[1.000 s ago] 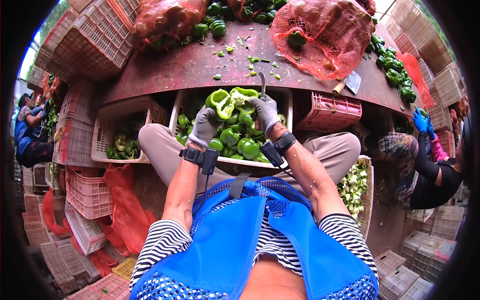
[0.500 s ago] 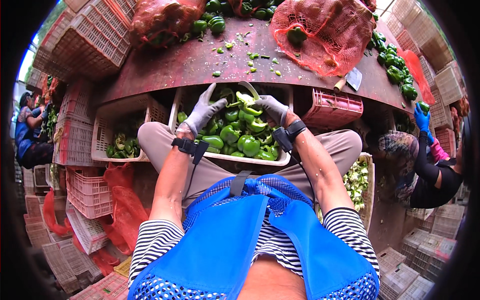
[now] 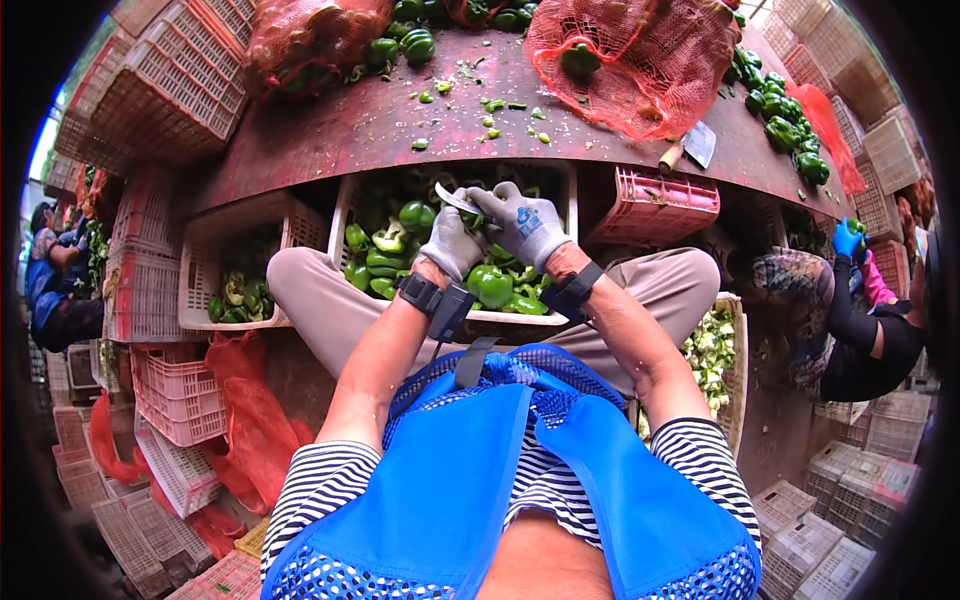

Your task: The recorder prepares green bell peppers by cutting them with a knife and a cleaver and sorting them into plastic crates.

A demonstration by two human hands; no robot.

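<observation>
Both my gloved hands meet over a white crate [image 3: 553, 318] of green bell peppers [image 3: 491, 287]. My right hand [image 3: 527, 226] is closed, and a small knife [image 3: 457, 199] with a curved blade points left out of its fingers. My left hand [image 3: 453, 243] is curled just below the blade, against the right fingertips. Whatever sits between the hands is hidden by the gloves. Whole and cut peppers lie below and around them, one cut piece [image 3: 390, 238] showing its pale inside.
Beyond the crate, a reddish table [image 3: 330, 135] bears pepper scraps, red mesh sacks [image 3: 640, 60] and a cleaver [image 3: 698, 145]. A second pepper crate [image 3: 192, 262] stands left, a pink crate [image 3: 655, 208] right. Pale trimmings [image 3: 710, 365] fill a container beside my right leg. Another person [image 3: 865, 300] works at right.
My hands have come together from apart. The left moved right and curled, the right turned inward with the knife. The opened pepper seen at the knife no longer shows there.
</observation>
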